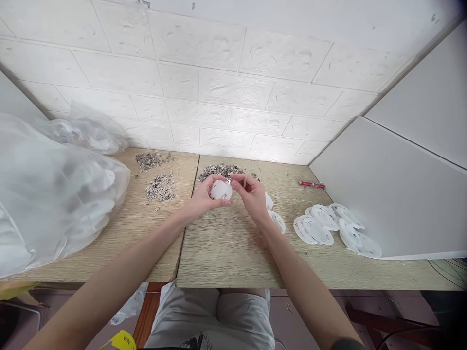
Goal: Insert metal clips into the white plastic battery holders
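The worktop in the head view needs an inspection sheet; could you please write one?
Surface: wood-patterned worktop, seam left of centre.
Job's things: white disc in hand; loose white discs at right; small metal parts heaped beyond the hands, more at left.
Clutter: large plastic bag at left; red stick-like object at right.
Hands: left hand holds the disc; right hand is at its edge, contents unclear.
Cables: thin wire-like strands, lower right.
Surroundings: white brick-patterned wall behind; pale panel at right.
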`<action>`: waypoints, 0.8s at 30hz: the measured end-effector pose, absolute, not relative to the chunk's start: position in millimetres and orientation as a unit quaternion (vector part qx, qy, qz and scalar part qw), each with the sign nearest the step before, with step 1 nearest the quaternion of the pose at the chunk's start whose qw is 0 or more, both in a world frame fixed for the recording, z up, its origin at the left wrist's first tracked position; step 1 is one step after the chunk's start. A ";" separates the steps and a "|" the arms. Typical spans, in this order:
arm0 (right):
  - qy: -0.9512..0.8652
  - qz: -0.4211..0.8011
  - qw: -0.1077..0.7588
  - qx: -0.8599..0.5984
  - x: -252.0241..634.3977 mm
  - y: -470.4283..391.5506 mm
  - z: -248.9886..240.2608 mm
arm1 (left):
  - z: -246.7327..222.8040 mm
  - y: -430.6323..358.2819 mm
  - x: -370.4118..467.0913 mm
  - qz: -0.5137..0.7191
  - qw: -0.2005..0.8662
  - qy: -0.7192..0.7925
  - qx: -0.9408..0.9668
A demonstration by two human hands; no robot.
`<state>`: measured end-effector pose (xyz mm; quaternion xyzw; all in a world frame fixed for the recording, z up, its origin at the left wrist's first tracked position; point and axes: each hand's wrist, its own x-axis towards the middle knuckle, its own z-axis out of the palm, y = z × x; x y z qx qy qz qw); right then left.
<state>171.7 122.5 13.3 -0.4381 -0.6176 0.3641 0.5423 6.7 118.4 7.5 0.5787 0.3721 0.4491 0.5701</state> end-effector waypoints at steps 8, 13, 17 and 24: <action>-0.660 0.307 0.523 -0.443 176.7 124.6 15.7 | 10.0 115.7 10.7 0.488 0.559 0.380 0.553; -0.698 0.272 0.473 -0.464 176.7 122.6 18.8 | 7.0 114.9 11.1 0.477 0.424 0.447 0.627; -0.683 0.255 0.486 -0.481 174.3 120.8 18.6 | 5.9 114.0 11.4 0.468 0.379 0.458 0.654; -0.677 0.247 0.505 -0.475 169.3 116.7 17.4 | 1.5 113.6 13.2 0.473 0.375 0.445 0.661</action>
